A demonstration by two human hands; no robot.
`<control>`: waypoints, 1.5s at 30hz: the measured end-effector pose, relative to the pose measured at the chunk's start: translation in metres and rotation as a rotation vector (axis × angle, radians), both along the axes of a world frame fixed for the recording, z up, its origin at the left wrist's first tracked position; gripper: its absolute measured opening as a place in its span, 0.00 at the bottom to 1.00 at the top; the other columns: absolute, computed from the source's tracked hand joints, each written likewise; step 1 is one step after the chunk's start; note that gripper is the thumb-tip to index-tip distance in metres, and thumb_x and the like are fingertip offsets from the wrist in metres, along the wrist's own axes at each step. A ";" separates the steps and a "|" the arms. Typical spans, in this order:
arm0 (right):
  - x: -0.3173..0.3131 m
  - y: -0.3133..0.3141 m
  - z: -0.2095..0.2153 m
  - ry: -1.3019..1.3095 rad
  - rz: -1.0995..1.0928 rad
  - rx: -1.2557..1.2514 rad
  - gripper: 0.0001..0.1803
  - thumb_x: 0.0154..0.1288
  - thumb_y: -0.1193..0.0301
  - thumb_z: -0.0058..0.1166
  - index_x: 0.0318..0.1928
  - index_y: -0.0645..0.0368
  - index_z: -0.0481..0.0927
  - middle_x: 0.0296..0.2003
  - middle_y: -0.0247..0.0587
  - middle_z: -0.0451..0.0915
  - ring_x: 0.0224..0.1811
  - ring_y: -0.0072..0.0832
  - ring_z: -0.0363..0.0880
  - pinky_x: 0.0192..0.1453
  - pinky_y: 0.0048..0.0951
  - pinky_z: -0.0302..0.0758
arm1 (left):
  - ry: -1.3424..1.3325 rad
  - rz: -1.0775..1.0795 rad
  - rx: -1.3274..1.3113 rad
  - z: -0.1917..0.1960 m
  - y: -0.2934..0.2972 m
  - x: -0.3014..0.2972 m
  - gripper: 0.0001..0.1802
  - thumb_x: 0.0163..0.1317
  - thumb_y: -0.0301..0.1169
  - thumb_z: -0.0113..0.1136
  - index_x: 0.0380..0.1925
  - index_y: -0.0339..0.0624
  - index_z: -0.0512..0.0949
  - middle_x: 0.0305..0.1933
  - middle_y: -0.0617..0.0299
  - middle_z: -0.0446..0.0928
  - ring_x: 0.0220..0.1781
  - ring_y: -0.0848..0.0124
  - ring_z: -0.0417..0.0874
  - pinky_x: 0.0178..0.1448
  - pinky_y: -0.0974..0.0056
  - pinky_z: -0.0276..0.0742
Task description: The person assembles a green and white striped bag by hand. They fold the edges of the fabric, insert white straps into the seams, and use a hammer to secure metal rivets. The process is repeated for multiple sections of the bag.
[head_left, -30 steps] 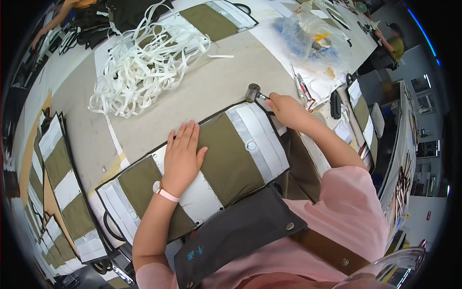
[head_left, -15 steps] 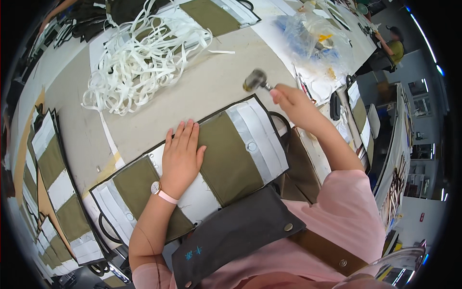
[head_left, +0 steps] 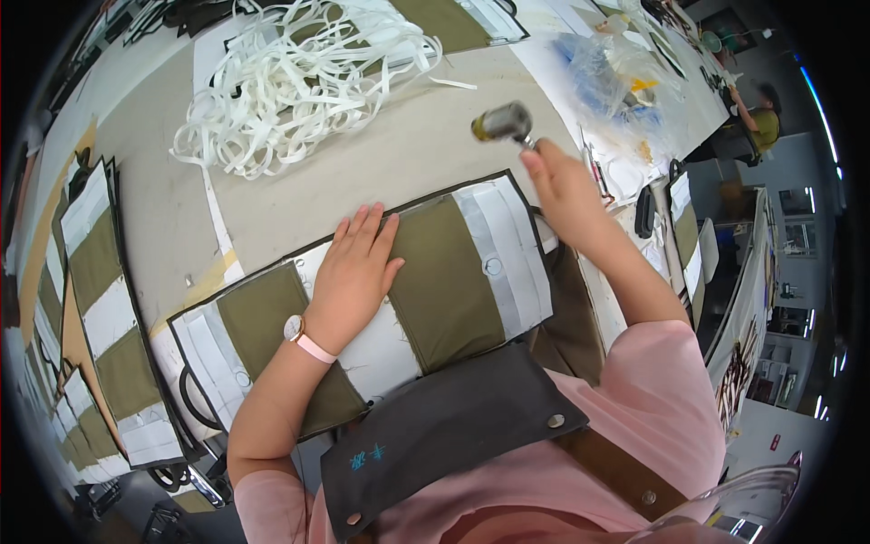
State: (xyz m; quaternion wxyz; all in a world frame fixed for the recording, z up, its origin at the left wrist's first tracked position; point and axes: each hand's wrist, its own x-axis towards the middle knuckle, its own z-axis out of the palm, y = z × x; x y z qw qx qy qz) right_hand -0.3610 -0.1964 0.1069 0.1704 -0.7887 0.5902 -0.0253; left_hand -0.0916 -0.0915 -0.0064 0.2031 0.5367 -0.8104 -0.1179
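At the far left of the frame, a stack of olive-and-white panels hangs over the edge of the tabletop. In the upper left centre, a loose heap of white straps is spread out. In the middle of the frame, a fabric panel with olive and white stripes and black edging lies flat, and it is pressed down by the left hand, whose grip is fully open: the palm and spread fingers rest on the cloth and nothing is held. Just right of that hand, a small metal snap sits in the pale stripe of the panel. Up and to the right, the right hand is closed around the handle of a hammer, whose metal head is raised above the tabletop, well apart from the snap. Clear plastic bags lie in the upper right.

The step in hand is judged to be the setting of the snap by hammering, with the hammer at the top of a swing. A straight blow onto the snap is called for, with the panel kept still and the left fingers kept clear.
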 end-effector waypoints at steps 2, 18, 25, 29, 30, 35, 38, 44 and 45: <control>-0.002 0.005 -0.038 0.283 0.158 0.085 0.24 0.79 0.53 0.44 0.38 0.64 0.76 0.29 0.59 0.81 0.35 0.58 0.81 0.40 0.54 0.74 | -0.011 -0.021 0.038 0.005 0.002 0.007 0.33 0.66 0.37 0.63 0.69 0.36 0.68 0.73 0.46 0.67 0.76 0.51 0.66 0.79 0.48 0.59; 0.020 -0.001 0.001 -0.026 0.215 0.108 0.20 0.79 0.59 0.48 0.35 0.65 0.73 0.23 0.54 0.75 0.27 0.50 0.73 0.36 0.42 0.70 | 0.021 0.009 0.001 -0.004 0.016 0.049 0.26 0.67 0.33 0.62 0.64 0.39 0.72 0.73 0.49 0.68 0.75 0.53 0.68 0.79 0.49 0.59; 0.076 0.021 -0.022 -0.210 0.276 -0.012 0.23 0.79 0.56 0.48 0.33 0.63 0.72 0.21 0.52 0.73 0.25 0.47 0.73 0.33 0.42 0.69 | 0.219 -0.023 -0.018 -0.007 0.004 0.055 0.17 0.64 0.27 0.63 0.52 0.36 0.75 0.67 0.48 0.73 0.71 0.51 0.72 0.77 0.48 0.65; 0.081 -0.004 -0.030 0.182 0.524 0.125 0.22 0.77 0.54 0.49 0.36 0.63 0.74 0.24 0.58 0.77 0.30 0.57 0.78 0.35 0.51 0.70 | 0.235 -0.017 -0.024 -0.011 0.005 0.059 0.16 0.63 0.26 0.64 0.51 0.36 0.75 0.66 0.48 0.73 0.70 0.51 0.72 0.77 0.49 0.66; 0.082 -0.005 -0.009 0.214 0.579 0.133 0.22 0.77 0.53 0.49 0.37 0.63 0.74 0.25 0.59 0.78 0.32 0.59 0.78 0.36 0.53 0.70 | 0.231 -0.021 -0.025 -0.010 0.008 0.059 0.16 0.63 0.26 0.64 0.51 0.36 0.75 0.66 0.48 0.73 0.70 0.51 0.72 0.77 0.49 0.66; 0.105 0.012 -0.017 -0.093 0.421 0.004 0.22 0.77 0.53 0.48 0.37 0.62 0.74 0.25 0.57 0.78 0.31 0.57 0.79 0.35 0.53 0.71 | 0.124 0.024 -0.023 -0.002 0.011 0.062 0.20 0.63 0.27 0.65 0.55 0.38 0.77 0.68 0.47 0.71 0.71 0.49 0.71 0.77 0.49 0.65; 0.092 0.013 -0.039 0.251 0.466 0.107 0.22 0.77 0.53 0.47 0.39 0.61 0.76 0.26 0.56 0.81 0.32 0.55 0.82 0.38 0.53 0.75 | -0.110 0.105 0.029 0.033 0.030 0.078 0.23 0.62 0.29 0.66 0.58 0.43 0.78 0.69 0.48 0.70 0.73 0.48 0.69 0.77 0.49 0.63; 0.105 0.009 0.025 -0.026 0.427 -0.018 0.23 0.78 0.56 0.49 0.31 0.62 0.72 0.21 0.51 0.75 0.25 0.50 0.76 0.33 0.45 0.71 | 0.123 0.237 0.167 0.030 0.063 0.145 0.17 0.62 0.27 0.65 0.51 0.41 0.80 0.56 0.52 0.78 0.60 0.55 0.77 0.65 0.56 0.72; 0.117 0.015 0.036 -0.144 0.355 0.004 0.23 0.78 0.56 0.49 0.30 0.62 0.72 0.20 0.50 0.74 0.25 0.50 0.75 0.31 0.45 0.70 | 0.277 0.279 0.211 0.019 0.058 0.156 0.13 0.63 0.26 0.64 0.48 0.39 0.80 0.51 0.53 0.79 0.55 0.58 0.79 0.60 0.59 0.74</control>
